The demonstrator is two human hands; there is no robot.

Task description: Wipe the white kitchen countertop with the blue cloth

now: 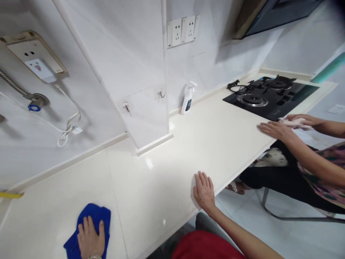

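My left hand [91, 240] lies flat on a blue cloth [100, 216] at the lower left of the pale countertop [151, 198]. Its fingers are stretched out and the thumb stands apart, pressing the cloth from above. The cloth is spread with uneven edges, its lower part running out of the picture. Near the counter's front edge, my right hand [205, 190] rests palm down on the bare surface, fingers extended and holding nothing. A white spray bottle [187, 100] stands upright against the back wall, apart from both hands.
At the right sits another person, one hand flat on the counter and a pale cloth [295, 123] at the other. Beyond is a black gas hob [272, 95]. A wall pillar [151, 142] juts onto the counter. Cables hang from a wall socket [35, 54].
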